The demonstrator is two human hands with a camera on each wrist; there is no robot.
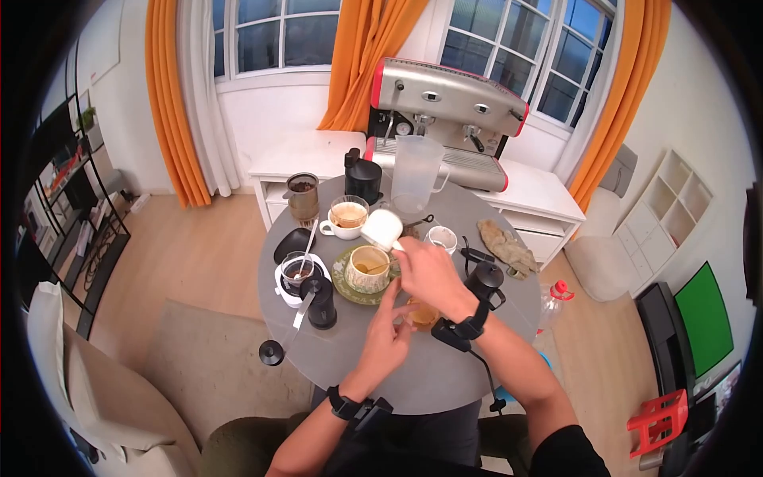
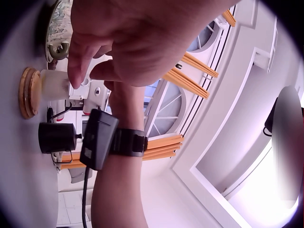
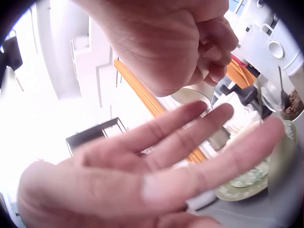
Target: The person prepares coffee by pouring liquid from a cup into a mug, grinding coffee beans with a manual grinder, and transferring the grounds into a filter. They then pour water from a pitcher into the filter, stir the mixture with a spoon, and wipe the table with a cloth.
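Note:
My right hand (image 1: 433,274) grips a white cup (image 1: 384,228) by its handle side, tilted over a patterned cup (image 1: 367,278). Brownish liquid shows inside the patterned cup, which sits on a green floral saucer (image 1: 343,288). Below and in front of it, my left hand (image 1: 385,342) is raised with fingers extended, its fingertips close to the saucer's edge. In the right wrist view, the left hand's spread fingers (image 3: 185,142) hold nothing, while the right hand (image 3: 161,47) is curled above. A round wooden piece (image 2: 29,92) lies near the hands.
On the round grey table (image 1: 445,374) stand a hand grinder (image 1: 321,308), a white scale (image 1: 288,292) bearing a glass, a white cup of coffee (image 1: 344,230), a black kettle (image 1: 363,181), a plastic jug (image 1: 417,171) and a black pot (image 1: 485,282). An espresso machine (image 1: 453,99) is behind.

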